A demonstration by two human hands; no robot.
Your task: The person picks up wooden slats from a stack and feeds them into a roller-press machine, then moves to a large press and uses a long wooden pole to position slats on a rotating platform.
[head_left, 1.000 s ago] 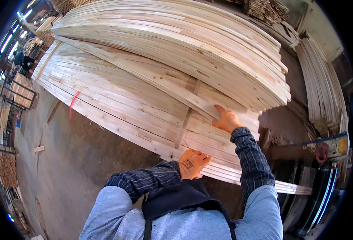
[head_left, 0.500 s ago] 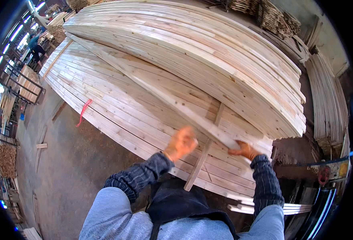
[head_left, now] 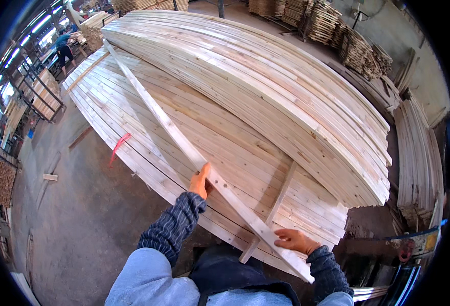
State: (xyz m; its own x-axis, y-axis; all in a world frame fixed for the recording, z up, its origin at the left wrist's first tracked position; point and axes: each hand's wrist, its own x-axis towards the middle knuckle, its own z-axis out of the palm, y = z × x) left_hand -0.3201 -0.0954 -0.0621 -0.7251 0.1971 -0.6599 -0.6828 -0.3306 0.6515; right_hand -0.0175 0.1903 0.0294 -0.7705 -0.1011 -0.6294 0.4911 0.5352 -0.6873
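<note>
A long pale wooden plank point(head_left: 168, 127) slants from the far left toward my body, with a few dark knots near its middle. My left hand point(head_left: 200, 182) is wrapped around it about midway, thumb on the upper side. Close to its near end, my right hand point(head_left: 297, 241) grips it from the right, fingers bent over the edge. Beneath lies a wide layer of flat boards point(head_left: 148, 137), crossed by a thin wooden strip point(head_left: 278, 196) that passes under the plank.
A taller stack of long boards point(head_left: 265, 102) rises on the far side. A red ribbon point(head_left: 117, 147) hangs over the left edge of the lower layer. More timber piles point(head_left: 419, 153) stand at the right and back. Another person point(head_left: 64, 48) bends over at the far left.
The plank's near end has come toward me, away from the tall stack. My left hand, blurred and off the plank before, now holds it. My right hand has moved nearer with the plank.
</note>
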